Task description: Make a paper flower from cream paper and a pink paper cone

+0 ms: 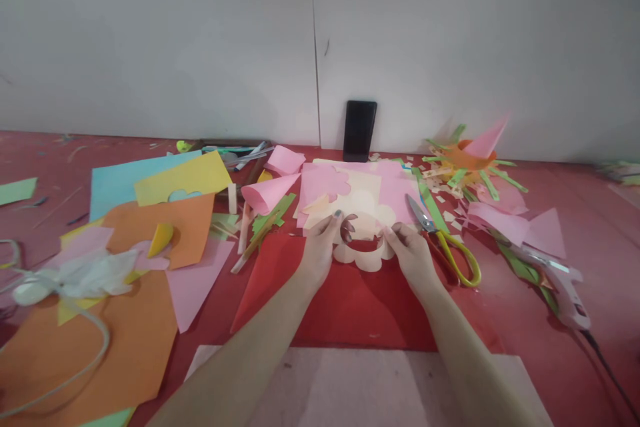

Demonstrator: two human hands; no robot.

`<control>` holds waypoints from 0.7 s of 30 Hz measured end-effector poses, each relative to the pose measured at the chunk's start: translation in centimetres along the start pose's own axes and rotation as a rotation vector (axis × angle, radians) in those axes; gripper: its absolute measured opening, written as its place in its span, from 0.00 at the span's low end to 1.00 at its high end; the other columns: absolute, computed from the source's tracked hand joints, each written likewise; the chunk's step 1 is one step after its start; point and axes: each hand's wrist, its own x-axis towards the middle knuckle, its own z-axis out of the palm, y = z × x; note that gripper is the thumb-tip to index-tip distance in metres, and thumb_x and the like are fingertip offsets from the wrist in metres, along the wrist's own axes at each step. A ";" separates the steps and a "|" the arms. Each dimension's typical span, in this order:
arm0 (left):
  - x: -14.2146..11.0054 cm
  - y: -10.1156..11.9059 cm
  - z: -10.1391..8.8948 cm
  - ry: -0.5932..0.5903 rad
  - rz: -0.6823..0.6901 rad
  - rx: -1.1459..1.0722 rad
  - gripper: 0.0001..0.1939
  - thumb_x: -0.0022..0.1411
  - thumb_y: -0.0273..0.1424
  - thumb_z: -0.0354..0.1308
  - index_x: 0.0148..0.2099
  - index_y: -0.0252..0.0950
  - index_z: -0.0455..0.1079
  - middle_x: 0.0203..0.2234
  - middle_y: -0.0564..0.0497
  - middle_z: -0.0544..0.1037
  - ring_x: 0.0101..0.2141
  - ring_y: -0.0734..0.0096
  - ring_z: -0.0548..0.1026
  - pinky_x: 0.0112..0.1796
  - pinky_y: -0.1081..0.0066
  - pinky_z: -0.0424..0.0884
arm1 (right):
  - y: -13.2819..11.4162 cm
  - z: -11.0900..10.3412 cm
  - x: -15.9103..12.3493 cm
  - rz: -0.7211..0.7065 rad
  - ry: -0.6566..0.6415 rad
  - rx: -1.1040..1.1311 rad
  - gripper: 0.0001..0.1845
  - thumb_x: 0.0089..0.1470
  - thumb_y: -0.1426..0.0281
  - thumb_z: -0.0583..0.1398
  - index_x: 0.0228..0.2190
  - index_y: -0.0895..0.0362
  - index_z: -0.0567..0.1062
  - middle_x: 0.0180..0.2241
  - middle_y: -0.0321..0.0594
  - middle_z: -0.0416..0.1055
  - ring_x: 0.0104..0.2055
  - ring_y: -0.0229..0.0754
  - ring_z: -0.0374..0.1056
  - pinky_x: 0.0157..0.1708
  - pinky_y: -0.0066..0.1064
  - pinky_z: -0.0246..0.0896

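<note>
A cream paper flower cutout point(369, 260) with scalloped edges and a hole in its middle is held up between my two hands. My left hand point(320, 247) pinches its left side, and my right hand point(407, 250) pinches the right side. Some fingertips show through the hole. Below it lies a sheet of red paper point(370, 307). Behind the cutout are stacked pink paper point(320, 180) and cream paper point(367, 183) sheets. Scissors point(457, 253) with yellow and red handles rest just right of my right hand.
A black phone point(359, 130) leans on the white wall. At right are a glue gun point(565, 287) with its cord and an orange paper piece with a pink cone point(487, 140). Orange sheets point(100, 347), a white cable point(95, 363) and a pink paper cone point(267, 193) are left.
</note>
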 end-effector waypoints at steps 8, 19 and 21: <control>-0.2 0.5 0.4 0.034 0.007 0.021 0.16 0.53 0.41 0.59 0.30 0.30 0.76 0.22 0.51 0.72 0.21 0.78 0.65 0.27 0.74 0.63 | 0.4 0.1 0.3 -0.007 0.025 0.004 0.18 0.52 0.56 0.56 0.20 0.56 0.68 0.16 0.31 0.63 0.21 0.36 0.58 0.23 0.27 0.52; 0.0 0.3 0.0 0.062 -0.030 -0.102 0.15 0.53 0.38 0.60 0.33 0.30 0.76 0.22 0.52 0.72 0.21 0.80 0.66 0.26 0.76 0.63 | 0.6 0.0 0.3 0.030 -0.015 0.122 0.16 0.50 0.56 0.59 0.27 0.56 0.74 0.23 0.34 0.68 0.26 0.37 0.61 0.28 0.28 0.56; 0.0 0.4 0.1 0.064 -0.035 -0.126 0.15 0.52 0.38 0.60 0.33 0.29 0.76 0.21 0.52 0.71 0.21 0.80 0.66 0.26 0.76 0.63 | 0.7 -0.1 0.3 0.031 -0.020 0.126 0.16 0.50 0.55 0.59 0.26 0.56 0.73 0.22 0.34 0.66 0.25 0.37 0.60 0.27 0.28 0.56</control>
